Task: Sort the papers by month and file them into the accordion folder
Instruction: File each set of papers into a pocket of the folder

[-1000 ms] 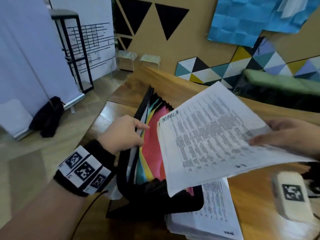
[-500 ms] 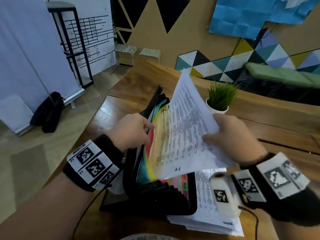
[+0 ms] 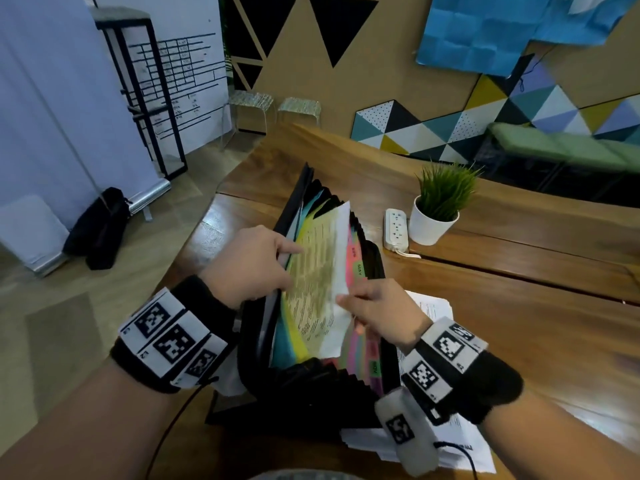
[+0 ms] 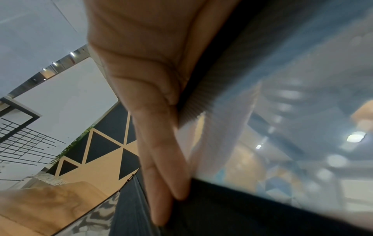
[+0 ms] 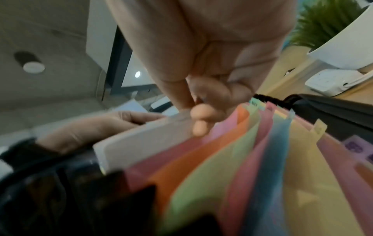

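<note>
A black accordion folder (image 3: 304, 382) with coloured dividers (image 5: 242, 175) stands open on the wooden table. A printed white paper (image 3: 322, 282) is partly down in a front pocket, between the yellow and pink dividers. My left hand (image 3: 284, 268) grips the folder's front wall and first dividers, pulling them left, with the thumb over their top edge. Its fingers (image 4: 161, 159) lie flat along the outer wall. My right hand (image 3: 346, 301) pinches the paper's right edge; in the right wrist view its fingertips (image 5: 199, 115) close on the white sheet (image 5: 141, 143).
A stack of printed papers (image 3: 460, 452) lies under and to the right of the folder. A potted plant (image 3: 436, 216) and a white power strip (image 3: 396, 230) stand behind it on the table (image 3: 519, 323). A black bag (image 3: 100, 226) lies on the floor at left.
The paper went from flat in my right hand above the folder to upright and sliding down into a front pocket. My right hand followed it left and down; my left hand kept hold of the dividers.
</note>
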`<state>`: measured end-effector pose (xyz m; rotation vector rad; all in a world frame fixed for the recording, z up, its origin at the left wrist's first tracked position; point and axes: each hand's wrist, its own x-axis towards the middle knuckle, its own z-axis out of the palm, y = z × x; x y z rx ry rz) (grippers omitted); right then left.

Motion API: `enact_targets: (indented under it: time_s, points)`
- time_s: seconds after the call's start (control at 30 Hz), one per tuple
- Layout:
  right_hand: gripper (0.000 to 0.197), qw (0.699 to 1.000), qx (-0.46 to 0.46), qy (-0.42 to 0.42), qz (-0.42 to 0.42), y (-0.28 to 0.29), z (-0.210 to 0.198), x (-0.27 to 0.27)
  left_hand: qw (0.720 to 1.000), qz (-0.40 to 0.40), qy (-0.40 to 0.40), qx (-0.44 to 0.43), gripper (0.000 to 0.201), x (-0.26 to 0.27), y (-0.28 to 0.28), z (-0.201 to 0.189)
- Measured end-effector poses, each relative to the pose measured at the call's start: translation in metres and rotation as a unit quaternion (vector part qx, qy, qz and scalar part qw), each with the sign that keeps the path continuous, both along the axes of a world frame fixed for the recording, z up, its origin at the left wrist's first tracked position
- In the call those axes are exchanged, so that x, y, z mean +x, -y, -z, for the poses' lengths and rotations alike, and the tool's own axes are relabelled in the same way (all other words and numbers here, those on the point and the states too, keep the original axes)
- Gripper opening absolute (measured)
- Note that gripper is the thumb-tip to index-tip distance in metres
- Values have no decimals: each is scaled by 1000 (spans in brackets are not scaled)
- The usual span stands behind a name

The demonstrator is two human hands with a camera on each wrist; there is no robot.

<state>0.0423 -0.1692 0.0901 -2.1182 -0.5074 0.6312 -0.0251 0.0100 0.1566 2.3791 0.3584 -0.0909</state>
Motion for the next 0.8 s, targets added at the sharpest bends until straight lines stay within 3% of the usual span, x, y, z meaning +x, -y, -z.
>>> enact_targets:
  time_s: [0.07,0.17,0.23,0.3,0.4,0.47,0.53,0.63,0.73,0.8]
  points:
    - [46,997,-48,25,-60,-8,4,-2,1000,-6,4,-8,56,-2,0,0]
    - [37,985,-94,49,-133,-16,0,0,999,-18,4,-27,58,-4,-5,1]
    - [31,987,-75,45,-137,-11,-9,6,999,-38,6,-36,59,-4,-14,-1]
    - [24,997,14,16,-75,4,-22,15,998,-55,19,-34,58,-4,-26,-1]
    - [16,987,131,-14,91,48,-25,36,992,-94,46,-68,58,-6,-44,-3]
    - [13,981,65,4,182,90,-7,49,986,-125,61,-90,56,-9,-53,-2]
    - [16,973,-112,26,198,127,25,53,985,-137,72,-81,54,-12,-59,2]
    - [32,940,-318,-7,120,172,94,41,989,-131,61,11,65,-13,-64,7]
    - [96,928,-350,-20,123,218,173,39,987,-80,30,138,88,-8,-69,12]
    - [119,913,-377,-9,158,224,198,41,985,-14,10,171,92,-4,-69,10]
